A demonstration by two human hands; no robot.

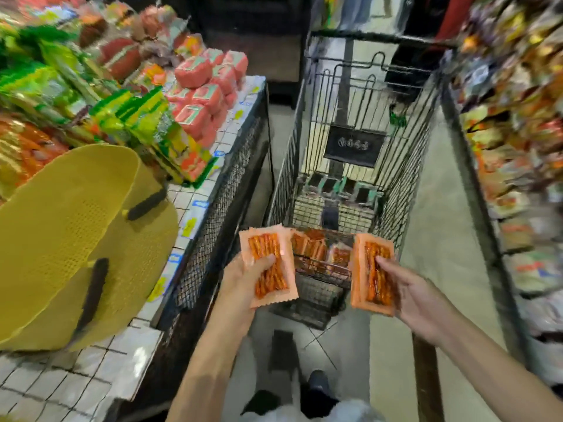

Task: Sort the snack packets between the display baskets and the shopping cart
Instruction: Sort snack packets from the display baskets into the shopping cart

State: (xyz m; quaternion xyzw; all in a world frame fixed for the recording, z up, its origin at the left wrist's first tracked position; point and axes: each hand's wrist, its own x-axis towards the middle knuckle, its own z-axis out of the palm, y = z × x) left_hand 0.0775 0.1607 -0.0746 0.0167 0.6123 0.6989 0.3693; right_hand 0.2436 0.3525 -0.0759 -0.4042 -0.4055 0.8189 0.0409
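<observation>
A shop aisle: packed snack shelves (518, 123) flank a wire shopping cart (359, 132)

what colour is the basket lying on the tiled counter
Yellow, with dark handles; the head view shows the basket clearly.

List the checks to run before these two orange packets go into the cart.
1. Left hand grips the left packet, thumb on top: ok.
2. Right hand grips the right packet: ok.
3. Both held above the shopping cart: right packet ok; left packet is near its left edge, cannot tell.
4. Room in the cart: ok, bare wire floor shows beyond the orange packets inside.
5. Held packets match those inside: ok, same orange look.
6. Yellow basket apart from both hands: ok.
</observation>
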